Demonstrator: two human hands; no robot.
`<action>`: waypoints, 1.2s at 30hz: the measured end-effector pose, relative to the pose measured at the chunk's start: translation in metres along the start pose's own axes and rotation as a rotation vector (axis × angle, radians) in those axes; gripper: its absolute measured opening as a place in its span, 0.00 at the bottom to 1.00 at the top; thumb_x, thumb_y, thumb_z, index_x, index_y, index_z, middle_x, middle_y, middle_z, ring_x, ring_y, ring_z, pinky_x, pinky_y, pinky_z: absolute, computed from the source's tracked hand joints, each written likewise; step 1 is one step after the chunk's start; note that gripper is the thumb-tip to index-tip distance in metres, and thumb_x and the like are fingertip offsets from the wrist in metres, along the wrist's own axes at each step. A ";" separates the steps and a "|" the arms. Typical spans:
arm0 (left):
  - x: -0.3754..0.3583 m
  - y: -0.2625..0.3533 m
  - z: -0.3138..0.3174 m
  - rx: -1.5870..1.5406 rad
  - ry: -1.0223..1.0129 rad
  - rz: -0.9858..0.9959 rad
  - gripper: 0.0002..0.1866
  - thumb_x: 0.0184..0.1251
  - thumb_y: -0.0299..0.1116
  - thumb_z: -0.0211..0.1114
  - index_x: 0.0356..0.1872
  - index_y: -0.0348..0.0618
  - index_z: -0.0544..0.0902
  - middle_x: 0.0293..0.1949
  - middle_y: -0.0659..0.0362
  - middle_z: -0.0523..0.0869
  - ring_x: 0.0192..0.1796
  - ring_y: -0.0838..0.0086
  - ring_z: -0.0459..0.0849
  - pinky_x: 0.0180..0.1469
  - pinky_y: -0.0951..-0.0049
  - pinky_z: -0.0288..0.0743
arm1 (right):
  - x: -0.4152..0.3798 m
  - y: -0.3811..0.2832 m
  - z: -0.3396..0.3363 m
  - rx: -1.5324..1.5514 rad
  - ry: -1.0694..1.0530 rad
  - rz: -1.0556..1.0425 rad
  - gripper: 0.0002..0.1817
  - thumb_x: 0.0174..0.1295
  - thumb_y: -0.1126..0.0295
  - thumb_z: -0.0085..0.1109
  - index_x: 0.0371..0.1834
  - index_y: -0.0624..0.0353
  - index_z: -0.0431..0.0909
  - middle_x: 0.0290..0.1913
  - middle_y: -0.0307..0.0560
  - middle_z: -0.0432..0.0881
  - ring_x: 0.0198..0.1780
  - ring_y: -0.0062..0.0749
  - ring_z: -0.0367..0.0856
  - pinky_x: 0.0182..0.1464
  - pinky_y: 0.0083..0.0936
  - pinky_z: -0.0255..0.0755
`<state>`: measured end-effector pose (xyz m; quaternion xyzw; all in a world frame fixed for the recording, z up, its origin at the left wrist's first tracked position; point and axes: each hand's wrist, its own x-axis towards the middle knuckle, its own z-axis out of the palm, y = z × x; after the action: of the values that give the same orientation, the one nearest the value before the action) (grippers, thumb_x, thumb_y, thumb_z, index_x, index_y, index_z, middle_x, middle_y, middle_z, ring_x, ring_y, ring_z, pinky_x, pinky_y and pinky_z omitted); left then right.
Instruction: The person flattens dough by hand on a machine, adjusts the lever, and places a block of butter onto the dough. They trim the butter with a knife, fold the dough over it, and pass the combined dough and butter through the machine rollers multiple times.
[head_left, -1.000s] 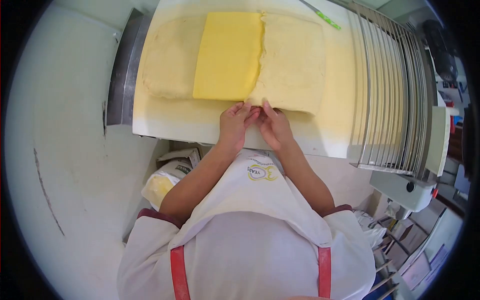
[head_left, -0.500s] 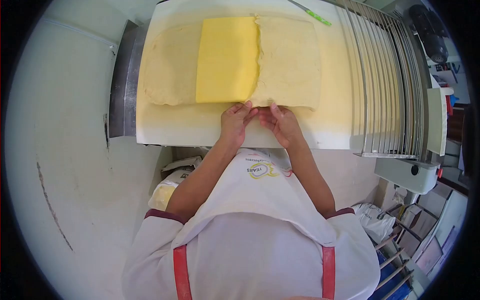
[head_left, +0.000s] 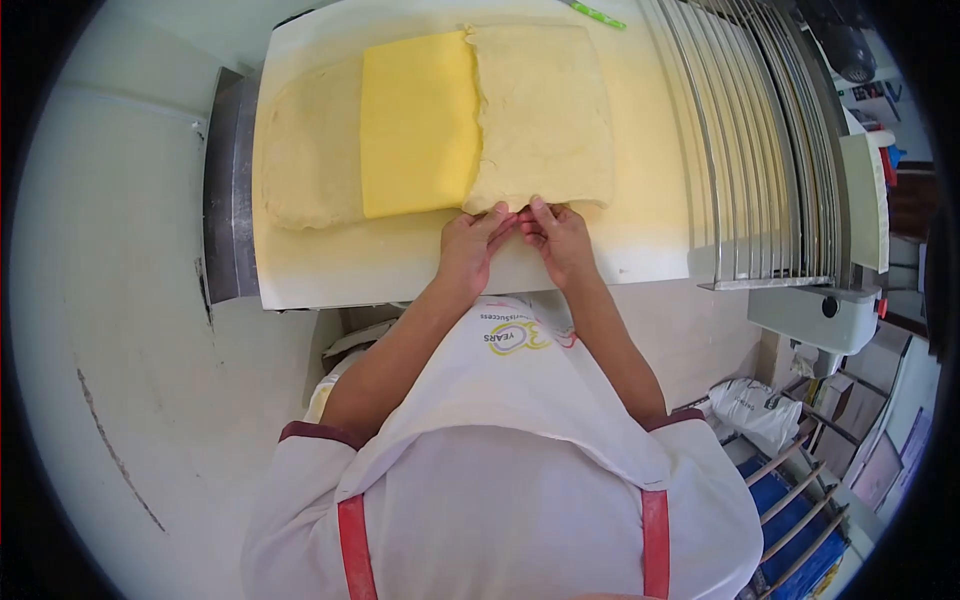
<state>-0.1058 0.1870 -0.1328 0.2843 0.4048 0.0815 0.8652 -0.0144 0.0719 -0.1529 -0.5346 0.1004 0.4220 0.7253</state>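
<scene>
A pale sheet of dough (head_left: 315, 150) lies on the white work table, with a bright yellow slab of butter (head_left: 418, 130) on it. The dough's right flap (head_left: 545, 115) is folded over the slab, its ragged edge running down the slab's middle. At the flap's near edge, my left hand (head_left: 470, 248) pinches the dough between thumb and fingers. Right beside it, my right hand (head_left: 562, 245) grips the same edge, thumb on top and fingers curled below. The fingertips of both hands nearly meet. What lies under the flap is hidden.
A metal wire rack (head_left: 745, 150) stands along the table's right side. A green-handled knife (head_left: 598, 14) lies at the far edge. A dark metal ledge (head_left: 232, 190) borders the left. Below right are a white plastic bag (head_left: 755, 412) and several rods (head_left: 790, 490).
Both hands have shifted rightward along the flap's near edge. My right hand's fingers have closed in on the dough, nearer my left. The whole view has turned slightly.
</scene>
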 end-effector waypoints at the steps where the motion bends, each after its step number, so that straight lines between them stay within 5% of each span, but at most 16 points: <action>1: 0.000 0.001 0.002 0.012 0.010 -0.011 0.11 0.68 0.31 0.65 0.47 0.37 0.78 0.43 0.56 0.84 0.47 0.72 0.83 0.53 0.71 0.77 | 0.001 0.008 0.000 -0.068 0.015 -0.066 0.12 0.67 0.64 0.61 0.40 0.63 0.76 0.31 0.41 0.81 0.28 0.21 0.77 0.31 0.19 0.75; 4: 0.019 -0.015 0.000 -0.076 -0.147 -0.122 0.11 0.68 0.30 0.65 0.47 0.37 0.78 0.43 0.57 0.84 0.48 0.71 0.83 0.55 0.71 0.77 | 0.002 0.011 0.000 -0.183 0.040 -0.131 0.13 0.67 0.61 0.61 0.42 0.61 0.76 0.31 0.40 0.81 0.28 0.20 0.77 0.32 0.18 0.74; 8: 0.016 -0.021 0.016 -0.030 -0.069 0.054 0.11 0.67 0.30 0.65 0.46 0.37 0.78 0.42 0.56 0.84 0.48 0.70 0.84 0.55 0.71 0.78 | -0.012 -0.017 -0.005 -0.308 -0.007 0.044 0.13 0.66 0.64 0.62 0.40 0.65 0.75 0.30 0.42 0.81 0.27 0.22 0.78 0.29 0.21 0.75; 11: 0.008 -0.021 0.023 -0.037 -0.001 0.053 0.11 0.67 0.30 0.66 0.46 0.37 0.78 0.42 0.56 0.84 0.47 0.70 0.84 0.55 0.70 0.78 | -0.007 -0.025 -0.013 0.007 -0.003 0.107 0.11 0.67 0.65 0.62 0.39 0.64 0.75 0.29 0.42 0.81 0.26 0.22 0.77 0.28 0.20 0.74; 17: 0.016 -0.027 0.022 -0.014 -0.083 -0.066 0.12 0.66 0.28 0.67 0.47 0.36 0.78 0.42 0.55 0.84 0.46 0.70 0.84 0.54 0.70 0.79 | 0.002 0.000 -0.020 -0.198 0.082 -0.116 0.12 0.67 0.62 0.62 0.39 0.60 0.75 0.28 0.40 0.80 0.26 0.21 0.76 0.29 0.19 0.72; 23: 0.020 -0.035 0.039 -0.045 -0.019 0.039 0.11 0.65 0.28 0.67 0.45 0.37 0.79 0.42 0.56 0.85 0.45 0.70 0.85 0.54 0.71 0.79 | -0.012 -0.036 -0.027 -0.163 0.034 0.147 0.10 0.68 0.65 0.60 0.36 0.60 0.76 0.27 0.38 0.79 0.25 0.20 0.75 0.28 0.18 0.71; 28: 0.011 -0.028 0.043 -0.008 0.004 -0.008 0.10 0.65 0.28 0.67 0.44 0.38 0.79 0.41 0.57 0.85 0.44 0.71 0.84 0.52 0.72 0.79 | 0.003 -0.012 -0.036 -0.081 0.057 -0.083 0.12 0.68 0.63 0.60 0.36 0.62 0.76 0.26 0.39 0.78 0.24 0.21 0.75 0.26 0.19 0.70; 31: 0.032 -0.043 0.035 -0.075 -0.238 -0.163 0.10 0.66 0.28 0.67 0.44 0.38 0.79 0.41 0.57 0.85 0.44 0.72 0.84 0.52 0.72 0.79 | 0.001 -0.013 -0.037 -0.184 0.075 -0.109 0.12 0.68 0.62 0.60 0.35 0.61 0.77 0.26 0.39 0.78 0.24 0.20 0.74 0.25 0.19 0.69; 36: 0.021 -0.041 0.059 0.012 -0.082 -0.008 0.09 0.66 0.29 0.66 0.44 0.38 0.79 0.40 0.58 0.85 0.43 0.73 0.83 0.51 0.72 0.79 | -0.009 -0.046 -0.041 -0.250 0.094 0.073 0.10 0.67 0.66 0.61 0.33 0.62 0.77 0.24 0.38 0.78 0.23 0.19 0.73 0.24 0.18 0.68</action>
<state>-0.0515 0.1359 -0.1399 0.2910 0.3707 0.0636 0.8797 0.0258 0.0286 -0.1326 -0.6358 0.1003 0.4318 0.6319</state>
